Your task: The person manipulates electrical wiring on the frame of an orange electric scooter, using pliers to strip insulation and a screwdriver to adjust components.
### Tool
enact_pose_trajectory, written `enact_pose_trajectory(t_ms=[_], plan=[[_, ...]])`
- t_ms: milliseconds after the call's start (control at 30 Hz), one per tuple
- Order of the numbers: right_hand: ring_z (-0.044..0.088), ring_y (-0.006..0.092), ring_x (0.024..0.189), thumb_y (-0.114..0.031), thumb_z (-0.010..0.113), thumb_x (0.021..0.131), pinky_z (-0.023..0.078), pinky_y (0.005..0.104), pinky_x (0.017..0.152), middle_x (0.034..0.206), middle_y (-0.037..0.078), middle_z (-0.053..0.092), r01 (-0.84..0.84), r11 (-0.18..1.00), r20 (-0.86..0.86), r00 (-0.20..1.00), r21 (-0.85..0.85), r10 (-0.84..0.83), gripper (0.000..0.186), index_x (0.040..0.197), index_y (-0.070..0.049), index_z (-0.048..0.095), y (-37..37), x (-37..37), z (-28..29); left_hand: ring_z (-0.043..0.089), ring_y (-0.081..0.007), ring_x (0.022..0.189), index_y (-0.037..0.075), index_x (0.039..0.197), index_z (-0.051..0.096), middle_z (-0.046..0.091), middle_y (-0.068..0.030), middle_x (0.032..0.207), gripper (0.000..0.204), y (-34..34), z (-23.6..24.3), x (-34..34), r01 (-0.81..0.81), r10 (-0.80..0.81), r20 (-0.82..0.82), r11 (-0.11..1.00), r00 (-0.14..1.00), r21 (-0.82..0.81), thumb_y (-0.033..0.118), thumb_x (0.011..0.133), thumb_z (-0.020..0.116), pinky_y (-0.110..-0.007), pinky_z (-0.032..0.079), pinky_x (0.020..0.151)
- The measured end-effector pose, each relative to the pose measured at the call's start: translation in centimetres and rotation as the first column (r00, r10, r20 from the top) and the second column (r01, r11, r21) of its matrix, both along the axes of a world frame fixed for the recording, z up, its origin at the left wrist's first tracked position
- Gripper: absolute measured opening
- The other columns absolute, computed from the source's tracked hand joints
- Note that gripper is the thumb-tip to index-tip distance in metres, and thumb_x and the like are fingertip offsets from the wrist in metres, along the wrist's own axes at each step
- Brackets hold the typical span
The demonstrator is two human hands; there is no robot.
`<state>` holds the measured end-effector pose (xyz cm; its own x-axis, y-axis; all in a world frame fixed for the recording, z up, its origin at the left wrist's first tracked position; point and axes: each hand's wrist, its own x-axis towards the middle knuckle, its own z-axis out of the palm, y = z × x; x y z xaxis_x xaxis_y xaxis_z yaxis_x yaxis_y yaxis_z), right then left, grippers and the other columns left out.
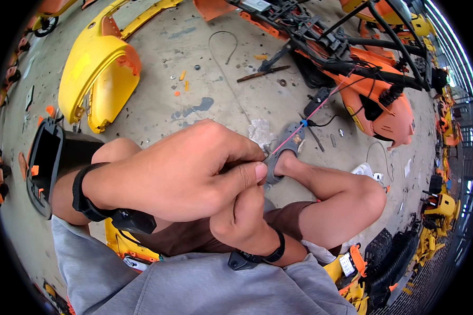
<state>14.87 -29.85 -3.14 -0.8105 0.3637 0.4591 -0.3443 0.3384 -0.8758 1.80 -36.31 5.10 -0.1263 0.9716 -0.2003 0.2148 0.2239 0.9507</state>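
My left hand [186,170] is closed in front of me, thumb and fingers pinching the near end of a thin pink wire [320,105]. The wire runs taut up and to the right, past a small blue connector [304,123], toward the orange scooter frame [373,89]. My right hand [242,215] lies just under the left one, mostly hidden by it, with its fingers curled up at the same pinch point. Both wrists wear black straps. My bent knees and a grey sandal [286,152] show below the hands.
A yellow body panel [97,79] lies on the concrete floor at the upper left, a black plastic housing [44,163] beside my left knee. Small screws, orange chips and a dark tool [263,73] are scattered ahead. Yellow and black parts [389,262] pile up at the lower right.
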Motion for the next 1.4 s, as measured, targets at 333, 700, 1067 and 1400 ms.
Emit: enact_pose_trajectory(t_ms=[333, 700, 1067, 1400], plan=[[0.059, 0.0359, 0.089, -0.003, 0.048, 0.089, 0.047, 0.0389, 0.074, 0.097, 0.024, 0.059, 0.074, 0.996, 0.096, 0.993, -0.055, -0.069, 0.023, 0.108, 0.01, 0.051, -1.6, 0.9, 1.0, 0.067, -0.0205, 0.08, -0.007, 0.092, 0.064, 0.069, -0.015, 0.084, 0.025, -0.3, 1.4, 1.2, -0.021, 0.018, -0.032, 0.997, 0.999, -0.08, 0.013, 0.094, 0.05, -0.03, 0.052, 0.074], [0.06, 0.0401, 0.071, -0.002, 0.056, 0.079, 0.046, 0.0444, 0.056, 0.082, 0.023, 0.059, -0.049, 0.98, 0.098, 0.993, -0.193, 0.069, 0.022, 0.099, 0.008, 0.053, -3.7, 0.6, 0.2, 0.067, -0.0242, 0.074, -0.005, 0.086, 0.066, 0.068, -0.0154, 0.078, 0.021, -1.9, 2.0, 1.5, -0.115, 0.105, -0.084, 0.986, 0.991, -0.123, 0.01, 0.09, 0.052, -0.03, 0.052, 0.071], [0.054, 0.037, 0.103, -0.003, 0.058, 0.081, 0.043, 0.0419, 0.084, 0.109, 0.022, 0.056, -0.375, 0.902, -0.066, 0.927, -0.216, 0.37, 0.031, 0.11, 0.006, 0.053, -2.9, -0.2, -0.1, 0.067, -0.0215, 0.08, -0.008, 0.091, 0.065, 0.068, -0.0148, 0.087, 0.021, 1.2, 3.9, 0.8, -0.043, 0.039, -0.019, 0.925, 0.999, -0.377, 0.011, 0.091, 0.056, -0.029, 0.051, 0.073], [0.065, 0.0289, 0.081, -0.023, 0.055, 0.091, 0.052, 0.0326, 0.07, 0.099, 0.016, 0.063, -0.23, 0.842, -0.078, 0.972, -0.487, 0.221, 0.032, 0.111, 0.001, 0.061, 5.2, -0.6, 0.1, 0.052, -0.0071, 0.064, -0.002, 0.089, 0.061, 0.06, -0.003, 0.074, 0.026, -1.6, 4.9, 1.1, -0.497, 0.522, 0.171, 0.851, 0.836, -0.168, 0.02, 0.097, 0.052, -0.022, 0.04, 0.059]])
